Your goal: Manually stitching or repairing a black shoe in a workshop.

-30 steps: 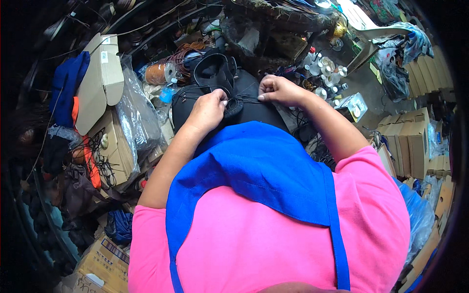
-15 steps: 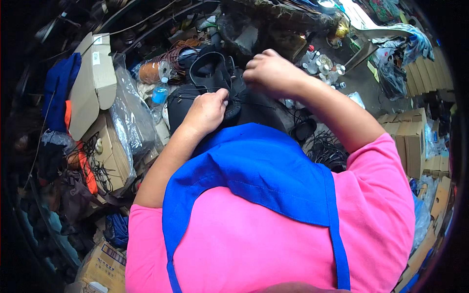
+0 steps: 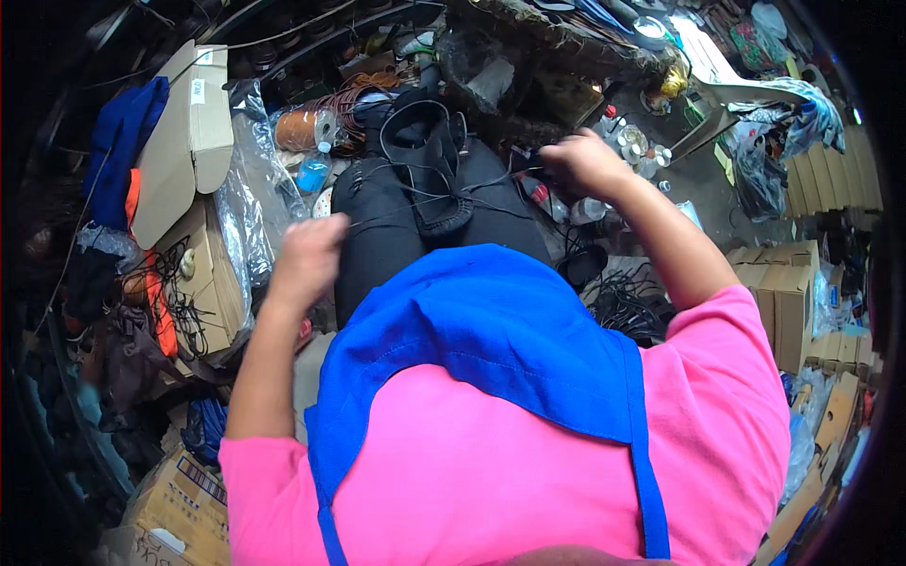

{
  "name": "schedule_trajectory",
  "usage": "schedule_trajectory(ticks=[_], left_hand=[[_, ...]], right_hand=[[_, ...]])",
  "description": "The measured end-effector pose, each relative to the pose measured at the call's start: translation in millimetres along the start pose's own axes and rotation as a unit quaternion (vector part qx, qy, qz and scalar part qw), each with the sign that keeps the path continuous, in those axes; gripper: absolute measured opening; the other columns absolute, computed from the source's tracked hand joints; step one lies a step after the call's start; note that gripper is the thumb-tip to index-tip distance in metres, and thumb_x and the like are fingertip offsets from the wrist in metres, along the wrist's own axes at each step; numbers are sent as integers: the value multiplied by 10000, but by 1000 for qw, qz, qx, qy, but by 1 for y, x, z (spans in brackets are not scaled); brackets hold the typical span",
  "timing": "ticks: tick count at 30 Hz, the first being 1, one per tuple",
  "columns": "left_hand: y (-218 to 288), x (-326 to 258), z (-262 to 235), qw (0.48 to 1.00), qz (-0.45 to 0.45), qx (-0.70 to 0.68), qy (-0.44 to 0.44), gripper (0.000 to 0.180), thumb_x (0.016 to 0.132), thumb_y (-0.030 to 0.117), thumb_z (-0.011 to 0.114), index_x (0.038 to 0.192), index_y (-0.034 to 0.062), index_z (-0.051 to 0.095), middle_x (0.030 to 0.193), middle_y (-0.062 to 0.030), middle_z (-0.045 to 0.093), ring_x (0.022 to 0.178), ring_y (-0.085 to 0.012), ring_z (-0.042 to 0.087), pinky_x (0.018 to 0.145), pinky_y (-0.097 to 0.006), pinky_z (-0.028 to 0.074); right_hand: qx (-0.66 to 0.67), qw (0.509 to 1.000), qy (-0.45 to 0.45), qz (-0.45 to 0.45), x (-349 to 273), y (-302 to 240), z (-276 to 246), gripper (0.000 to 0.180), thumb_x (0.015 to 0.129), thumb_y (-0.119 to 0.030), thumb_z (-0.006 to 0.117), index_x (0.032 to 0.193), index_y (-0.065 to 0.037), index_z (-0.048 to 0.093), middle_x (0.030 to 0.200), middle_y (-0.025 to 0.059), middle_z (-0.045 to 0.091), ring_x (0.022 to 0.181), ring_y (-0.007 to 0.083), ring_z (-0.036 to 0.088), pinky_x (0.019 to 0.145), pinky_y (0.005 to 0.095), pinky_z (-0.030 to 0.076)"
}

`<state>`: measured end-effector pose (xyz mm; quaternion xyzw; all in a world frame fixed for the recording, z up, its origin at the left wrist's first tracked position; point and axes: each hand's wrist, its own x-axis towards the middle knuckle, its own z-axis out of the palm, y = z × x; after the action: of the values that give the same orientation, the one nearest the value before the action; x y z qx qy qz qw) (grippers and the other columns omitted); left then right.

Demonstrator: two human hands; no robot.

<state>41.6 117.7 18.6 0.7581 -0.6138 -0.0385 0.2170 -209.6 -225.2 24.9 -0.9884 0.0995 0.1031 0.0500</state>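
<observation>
Black shoe upper (image 3: 425,179) sits upper centre of the frame, on your lap; it looks soft and floppy, so steady it by the stiffer sole edge. Your left hand (image 3: 307,259) and right hand (image 3: 585,160) each pinch a taut thread (image 3: 396,215).

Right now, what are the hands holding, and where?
Each pulls one end of a thin thread running through the black shoe: left hand, right hand.
</observation>
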Motion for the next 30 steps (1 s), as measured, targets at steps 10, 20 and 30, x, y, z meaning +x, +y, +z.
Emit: schedule_trajectory(ticks=[10, 20, 30], left_hand=[[104, 75, -29, 792, 35, -607, 45, 101, 913, 130, 593, 918, 34, 622, 900, -34, 633, 843, -110, 584, 781, -251, 461], [-72, -70, -49, 912, -160, -175, 335, 208, 900, 32, 504, 1072, 36, 621, 996, -9, 622, 897, -114, 572, 757, -260, 466], [-120, -143, -156, 837, -316, -18, 446, 230, 884, 113, 567, 1086, 39, 648, 1038, -48, 656, 962, -143, 586, 886, -269, 431]], right_hand=[[854, 501, 115, -79, 62, -108, -66, 190, 913, -226, 617, 942, -38, 601, 833, 10, 582, 711, 94, 513, 634, 228, 401], [220, 974, 54, 25, -39, 20, 6, 235, 808, -139, 638, 1001, -6, 659, 863, 127, 626, 841, 244, 612, 778, 346, 472], [78, 959, -9, 272, -137, 111, 45, 251, 753, -181, 676, 992, -113, 713, 888, 173, 655, 867, 341, 628, 794, 369, 495]])
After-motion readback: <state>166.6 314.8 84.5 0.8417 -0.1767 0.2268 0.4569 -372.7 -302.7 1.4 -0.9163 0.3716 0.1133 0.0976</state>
